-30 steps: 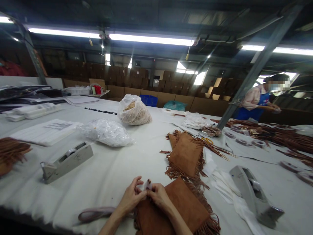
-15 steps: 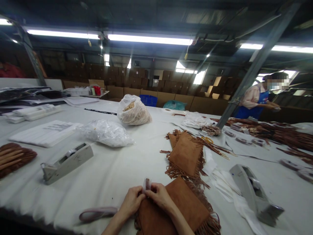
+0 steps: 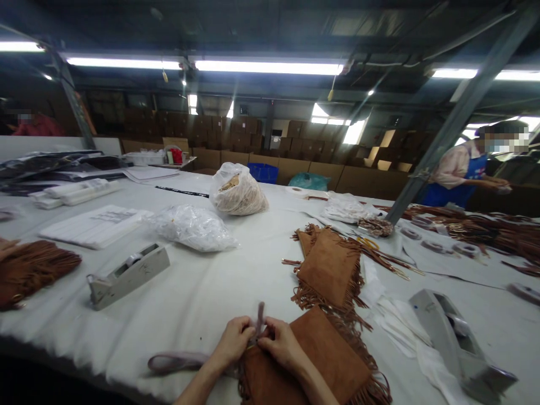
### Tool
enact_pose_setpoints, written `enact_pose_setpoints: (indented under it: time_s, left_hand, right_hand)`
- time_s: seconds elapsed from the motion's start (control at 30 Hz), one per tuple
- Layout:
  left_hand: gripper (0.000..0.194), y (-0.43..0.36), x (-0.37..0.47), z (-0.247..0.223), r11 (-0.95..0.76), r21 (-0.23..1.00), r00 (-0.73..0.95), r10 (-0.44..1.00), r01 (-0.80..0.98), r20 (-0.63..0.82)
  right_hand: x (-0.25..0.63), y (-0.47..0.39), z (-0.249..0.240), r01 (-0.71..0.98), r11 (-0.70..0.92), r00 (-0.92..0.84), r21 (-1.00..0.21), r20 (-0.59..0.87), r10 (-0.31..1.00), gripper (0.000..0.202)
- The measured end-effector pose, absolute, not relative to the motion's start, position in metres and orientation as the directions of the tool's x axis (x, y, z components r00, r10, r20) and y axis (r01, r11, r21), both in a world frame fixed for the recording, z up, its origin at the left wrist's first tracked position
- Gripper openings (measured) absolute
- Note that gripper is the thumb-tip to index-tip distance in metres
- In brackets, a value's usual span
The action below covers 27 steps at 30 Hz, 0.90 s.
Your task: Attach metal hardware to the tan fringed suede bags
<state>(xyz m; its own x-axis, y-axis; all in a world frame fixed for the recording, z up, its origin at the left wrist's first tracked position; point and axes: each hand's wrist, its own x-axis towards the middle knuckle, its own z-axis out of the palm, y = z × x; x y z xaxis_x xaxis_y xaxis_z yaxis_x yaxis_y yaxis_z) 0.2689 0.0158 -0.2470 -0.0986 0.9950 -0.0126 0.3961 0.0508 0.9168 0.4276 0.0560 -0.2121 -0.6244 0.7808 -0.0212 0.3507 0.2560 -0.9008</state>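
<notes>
My left hand (image 3: pixel 233 339) and my right hand (image 3: pixel 278 340) meet at the top edge of a brown suede fringed pouch (image 3: pixel 270 377). Both are closed, fingertips pinching a narrow greyish-brown strap (image 3: pixel 260 315) whose end stands up between them. Beneath my left forearm, a looped length of strap (image 3: pixel 172 361) lies on the table, pale as if wrapped in film. A second fringed pouch (image 3: pixel 323 351) sits right under my right hand's side, and another fringed pouch (image 3: pixel 331 267) lies farther off. How the strap joins the pouch is hidden by my fingers.
One tape dispenser (image 3: pixel 130 275) stands left and another tape dispenser (image 3: pixel 458 337) right, near white strips (image 3: pixel 405 326). Plastic bags (image 3: pixel 192 228), yellow-handled scissors (image 3: pixel 369 243), tape rolls (image 3: pixel 434 246) and a slanted metal post (image 3: pixel 439 135) are around. A co-worker (image 3: pixel 464 163) stands at right.
My hands stay together at the pouch edge; the strap end between them now stands taller and thinner. The view has shifted slightly left. At far left, the fringed brown piece looks different.
</notes>
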Motion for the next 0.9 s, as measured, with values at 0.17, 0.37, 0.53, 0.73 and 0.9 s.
enact_pose_setpoints:
  time_s: [0.17,0.37,0.53,0.73,0.9]
  left_hand:
    - [0.014,0.011,0.267,-0.242,0.041,0.915,-0.099,0.995,0.401,-0.002]
    - [0.013,0.008,0.271,-0.232,0.058,0.922,-0.124,0.992,0.382,-0.011]
    - [0.014,0.01,0.277,-0.23,0.116,0.922,-0.178,0.983,0.368,-0.052]
    - [0.014,-0.005,0.286,-0.229,0.12,0.935,-0.118,0.989,0.335,-0.084]
    - [0.019,-0.014,0.271,-0.23,0.169,0.924,-0.201,0.974,0.344,-0.104]
  right_hand:
    - [0.427,0.053,-0.209,0.32,0.304,-0.656,-0.897,0.021,0.754,0.017]
    - [0.429,0.054,-0.196,0.294,0.246,-0.676,-0.924,-0.019,0.736,0.017]
    - [0.428,0.056,-0.196,0.229,0.161,-0.649,-0.96,-0.027,0.76,0.032]
    - [0.424,0.063,-0.21,0.246,0.098,-0.56,-0.964,-0.059,0.827,0.032]
    - [0.424,0.065,-0.213,0.372,0.212,-0.559,-0.904,-0.036,0.829,0.038]
